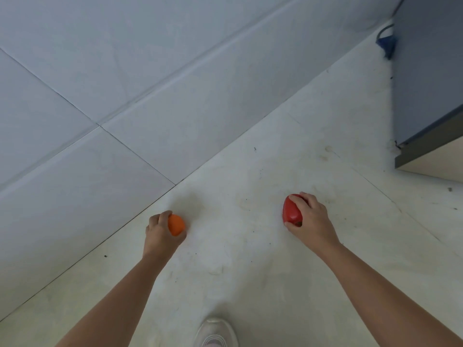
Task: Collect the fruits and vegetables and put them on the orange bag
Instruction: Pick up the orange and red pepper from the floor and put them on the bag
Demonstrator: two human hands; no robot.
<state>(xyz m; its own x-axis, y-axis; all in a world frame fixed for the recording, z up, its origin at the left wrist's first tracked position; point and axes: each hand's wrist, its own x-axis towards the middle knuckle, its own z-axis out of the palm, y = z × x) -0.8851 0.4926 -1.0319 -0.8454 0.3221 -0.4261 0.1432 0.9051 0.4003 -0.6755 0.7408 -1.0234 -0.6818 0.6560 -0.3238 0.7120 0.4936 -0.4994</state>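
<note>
Below centre in the frame, both arms reach forward over a pale floor [250, 259]. At lower left, the left hand [160, 231] is curled around an orange [176, 224], fingers over its top and thumb beneath, so the fruit sits in the palm rather than on the floor. At lower right, the right hand [312, 217] wraps a red fruit [291, 208], fingers across its far side and thumb at its near end; whether it is a pepper or something else I cannot tell. One item per hand looks like a way to carry two in a single trip. No orange bag shows anywhere in the frame, so both items seem to be in transit. A shoe [216, 333] at the bottom edge points forward. A tiled wall [125, 83] fills the upper left; a dark cabinet [431, 83] stands at the upper right.
</note>
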